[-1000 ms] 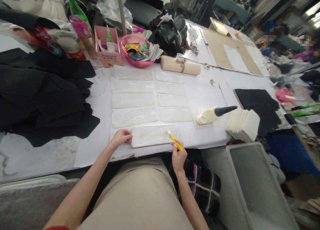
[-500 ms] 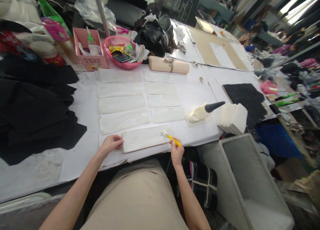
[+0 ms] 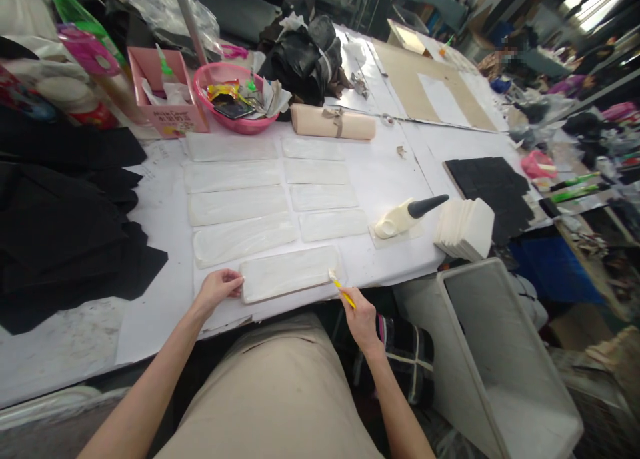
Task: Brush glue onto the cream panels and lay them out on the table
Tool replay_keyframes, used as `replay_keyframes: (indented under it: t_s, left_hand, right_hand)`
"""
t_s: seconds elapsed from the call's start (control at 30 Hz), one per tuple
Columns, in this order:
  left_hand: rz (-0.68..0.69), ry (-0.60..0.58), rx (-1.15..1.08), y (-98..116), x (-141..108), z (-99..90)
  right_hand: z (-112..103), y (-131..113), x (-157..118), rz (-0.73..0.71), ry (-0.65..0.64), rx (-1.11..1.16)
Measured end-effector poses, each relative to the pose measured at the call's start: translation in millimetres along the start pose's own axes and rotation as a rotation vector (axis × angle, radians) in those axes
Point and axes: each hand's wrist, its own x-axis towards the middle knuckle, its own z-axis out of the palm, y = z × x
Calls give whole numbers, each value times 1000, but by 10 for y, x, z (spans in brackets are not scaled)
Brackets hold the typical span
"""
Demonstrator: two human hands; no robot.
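The fingers of the right hand [image 3: 361, 318] were closed around a slim brush with a yellow handle [image 3: 345, 296] and pale bristles, whose tip met the right end of a long, whitish rectangular panel with rounded corners [image 3: 285, 276]. At the panel's left end, the fingers of the left hand [image 3: 219, 291] were drawn together against the edge; whether they pinched it or only touched it could not be told. The panel lay near the front edge of a white-covered bench [image 3: 385, 172]. Just beyond it, eight similar pale, flat strips [image 3: 245, 239] lay in two columns of four. To the right were a cream-coloured bottle with a long dark nozzle [image 3: 393, 226] and a leaning stack of cream-coloured flat pieces [image 3: 463, 231]. A spread heap of black flat sheets [image 3: 65, 232] covered the bench's left side. Farther back stood a pink printed box [image 3: 183, 120] and a round pink plastic bowl [image 3: 240, 124], with a tied beige roll [image 3: 313, 121] beside the bowl.
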Motion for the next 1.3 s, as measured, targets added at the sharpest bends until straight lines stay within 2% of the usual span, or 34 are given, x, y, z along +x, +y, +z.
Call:
replay_keyframes:
  t_s: [0.1,0.3,0.47,0.6,0.67,0.73,0.83,0.9,1.0,1.17,1.3]
  left_hand:
    - [1,2,1,13,-5,4]
    - [-1,10,-12,-5,5,5]
    - [-3,14,-31,-40,27,-6]
    - [-17,-4,-22,-51,43,-19]
    - [-23,-10,-14,-50,44,-23]
    - [-20,-8,-11,-46,42,-22]
    - [-1,0,-1,-41,46,-14]
    - [9,3,19,-44,56,-6]
    - [34,25,71,-74,77,7]
    - [82,116,136,-165,82,35]
    - [129,165,195,-225,59,77]
  right_hand:
    - [-10,1,32,50,63,-3]
    - [119,-80,-9,26,12,-198]
    - [285,-493,-119,-22,-41,-139]
    - [427,-800,-152,-86,-149,151]
    - [435,-795,-148,-73,-177,341]
    - [382,-658,-121,17,-104,422]
    - [229,-334,-50,194,148,297]
    - [137,-182,-11,232,233,185]
    - [103,-200,7,166,180,111]
    - [276,-530,80,-62,-6,260]
    - [421,-614,218,-71,50,156]
